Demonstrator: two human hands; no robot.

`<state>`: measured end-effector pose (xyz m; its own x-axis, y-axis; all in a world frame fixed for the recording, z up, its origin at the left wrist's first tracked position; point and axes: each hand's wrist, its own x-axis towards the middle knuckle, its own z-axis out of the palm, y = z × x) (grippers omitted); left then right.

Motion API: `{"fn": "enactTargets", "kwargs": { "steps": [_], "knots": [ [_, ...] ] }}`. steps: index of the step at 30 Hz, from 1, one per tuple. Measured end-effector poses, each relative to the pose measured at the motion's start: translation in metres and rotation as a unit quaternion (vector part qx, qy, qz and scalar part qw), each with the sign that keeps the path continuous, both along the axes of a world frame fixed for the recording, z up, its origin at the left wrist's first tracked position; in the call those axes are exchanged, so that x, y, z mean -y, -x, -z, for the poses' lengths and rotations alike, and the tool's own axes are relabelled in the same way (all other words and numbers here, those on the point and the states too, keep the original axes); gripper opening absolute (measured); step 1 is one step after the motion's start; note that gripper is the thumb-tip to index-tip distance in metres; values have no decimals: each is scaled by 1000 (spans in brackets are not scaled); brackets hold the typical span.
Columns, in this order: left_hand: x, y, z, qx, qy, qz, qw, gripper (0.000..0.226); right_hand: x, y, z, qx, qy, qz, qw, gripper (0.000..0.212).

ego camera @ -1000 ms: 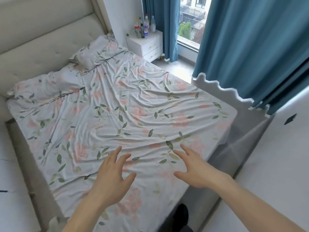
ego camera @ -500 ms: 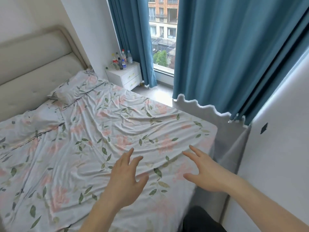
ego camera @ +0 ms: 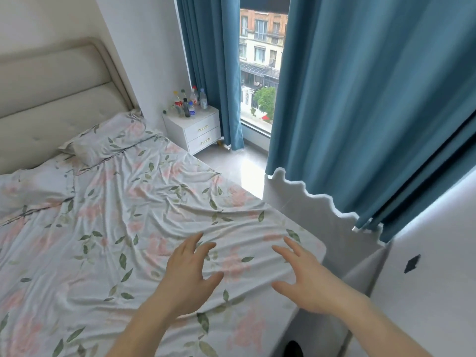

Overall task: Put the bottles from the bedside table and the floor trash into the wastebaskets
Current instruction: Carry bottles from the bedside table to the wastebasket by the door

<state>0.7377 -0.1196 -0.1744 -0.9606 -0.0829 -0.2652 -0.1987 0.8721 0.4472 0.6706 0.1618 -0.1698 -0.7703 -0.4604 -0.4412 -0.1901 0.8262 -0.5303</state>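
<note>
Over the bed's [ego camera: 108, 228] near corner, left hand [ego camera: 188, 276] and right hand [ego camera: 306, 282] hover, fingers spread, holding nothing; bottles [ego camera: 190, 104] stand clustered on the counter [ego camera: 198, 130] beside the headboard [ego camera: 51, 104], well apart.

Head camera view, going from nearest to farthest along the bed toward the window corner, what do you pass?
Left hand and right hand, both held open over the bed, then the flowered sheet, the pillow, the bedside table, the bottles standing on it.
</note>
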Motion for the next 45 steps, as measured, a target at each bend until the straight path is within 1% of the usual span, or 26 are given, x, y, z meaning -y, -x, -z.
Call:
{"fn": "enactTargets", "kwargs": {
  "steps": [6,10,13,15,18,20,22,24,27,31,37,39,42,45],
  "knots": [
    [-69,101,-18,-16,-24,-37,999,65,-57,116,0,10,-9,-32,999,79],
    [-81,133,-36,-17,-4,-52,999,65,-63,165,-12,15,5,-39,999,81],
    [-77,138,-41,-13,27,-54,998,66,-60,182,-20,16,5,-46,999,80],
    [-72,141,-39,-14,34,-52,998,67,-57,188,-17,21,20,-50,998,79],
    [-71,153,-30,-4,47,-43,998,68,-58,193,-9,10,15,-43,999,78],
    [-76,161,-27,8,46,-38,998,68,-68,198,-5,19,9,-37,999,80],
    [-84,172,-25,10,24,-31,999,67,-81,207,-4,37,14,-26,999,82],
    [-90,188,-25,5,15,-32,999,66,-92,226,-3,35,12,-17,999,84],
    [-99,214,-20,8,26,-35,999,67,-104,258,-2,30,-3,-9,999,85],
    [-126,256,-5,26,25,-48,998,68,-126,307,3,40,12,-17,999,82],
    [-198,355,27,57,39,-77,995,76,-197,413,29,52,-1,-38,998,82],
    [-231,397,31,64,43,-91,993,75,-230,455,32,51,-16,-49,997,80],
    [-281,462,24,60,29,-92,993,71,-278,512,21,56,-43,-55,996,82],
    [-325,531,11,44,24,-60,997,74,-324,567,8,38,-45,-44,997,84]
  ]
}}
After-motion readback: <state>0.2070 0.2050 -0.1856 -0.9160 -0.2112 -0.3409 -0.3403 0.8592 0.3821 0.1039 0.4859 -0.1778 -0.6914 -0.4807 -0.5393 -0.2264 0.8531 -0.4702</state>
